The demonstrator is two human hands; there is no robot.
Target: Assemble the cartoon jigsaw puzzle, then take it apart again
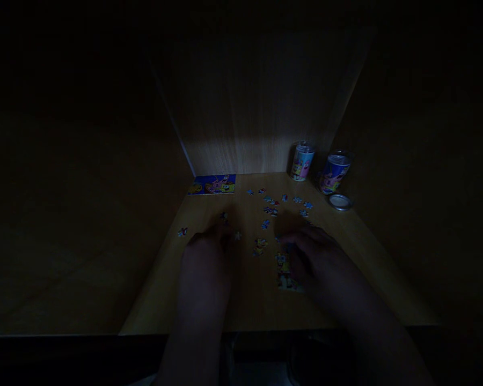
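Observation:
My left hand (206, 247) rests low over the table with its fingers curled together; whatever is between them is hidden. Loose puzzle pieces lie close by it, a dark piece (224, 215) just beyond and a pale piece (238, 235) to its right. My right hand (314, 249) has its index finger and thumb bent around a small puzzle piece (277, 239) at the fingertips. Under and beside that hand sits a partly joined puzzle (282, 262), its right side covered by the hand. Yellow puzzle pieces (260, 243) lie between the two hands.
Several loose pieces (270, 210) are scattered toward the back. A finished-looking picture panel (213, 185) lies at the back left. Two printed cans (302, 162) (334, 174) stand at the back right, with a round metal lid (340, 201) nearby. Walls enclose the dim table.

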